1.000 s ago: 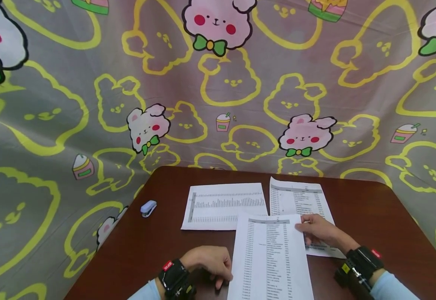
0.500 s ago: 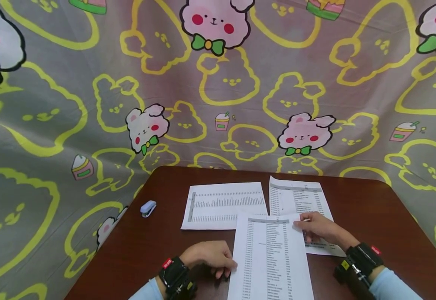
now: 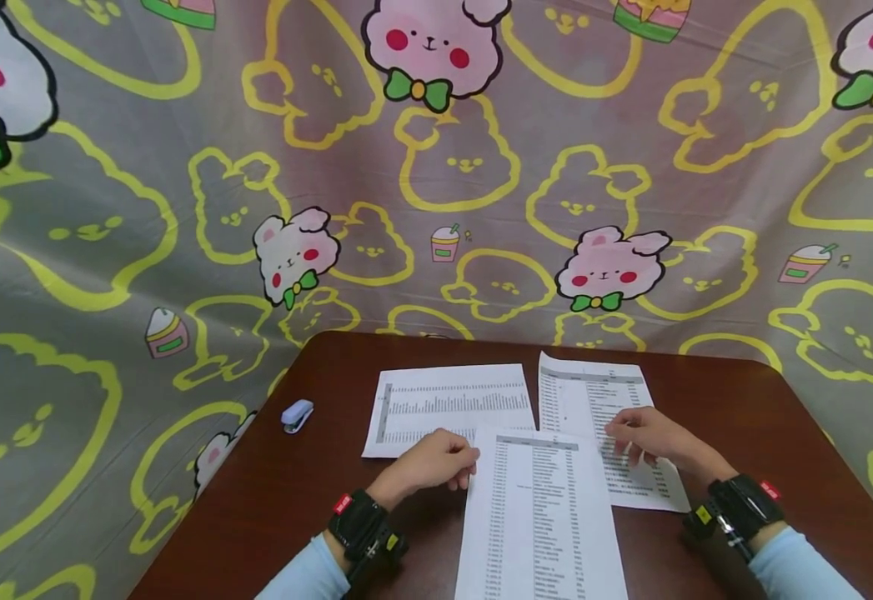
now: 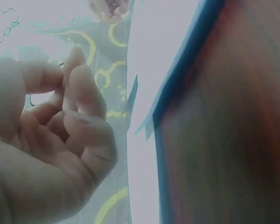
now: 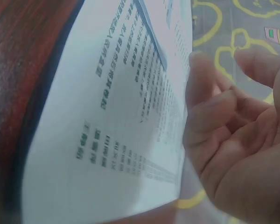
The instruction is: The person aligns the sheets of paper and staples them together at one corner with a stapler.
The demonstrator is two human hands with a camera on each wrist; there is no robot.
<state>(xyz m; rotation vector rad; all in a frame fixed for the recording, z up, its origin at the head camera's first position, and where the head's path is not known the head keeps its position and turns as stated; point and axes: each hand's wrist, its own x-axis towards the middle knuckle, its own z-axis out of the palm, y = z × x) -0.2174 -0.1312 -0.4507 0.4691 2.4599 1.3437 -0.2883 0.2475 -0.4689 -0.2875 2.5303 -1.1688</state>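
A printed sheet (image 3: 537,517) with columns of text lies in front, running off the bottom of the head view. My left hand (image 3: 432,461) hovers by its upper left edge, fingers loosely curled and thumb close to the index finger. The left wrist view shows no paper between those fingers (image 4: 86,88). My right hand (image 3: 661,437) is above a second printed sheet (image 3: 586,392) at the back right, thumb and fingers apart and holding nothing. Partly behind the left hand lies a third sheet (image 3: 451,400), its print turned sideways.
A small pale-blue stapler (image 3: 297,416) stands near the left edge of the dark brown table (image 3: 256,500). Behind the table hangs a grey curtain (image 3: 406,333) with cartoon rabbits. The front sheet overlaps the two others at its top.
My right hand has let go of the front sheet's upper right corner and shifted right and up. The left hand has moved up along the sheet's left edge. The sheets lie nearly unchanged.
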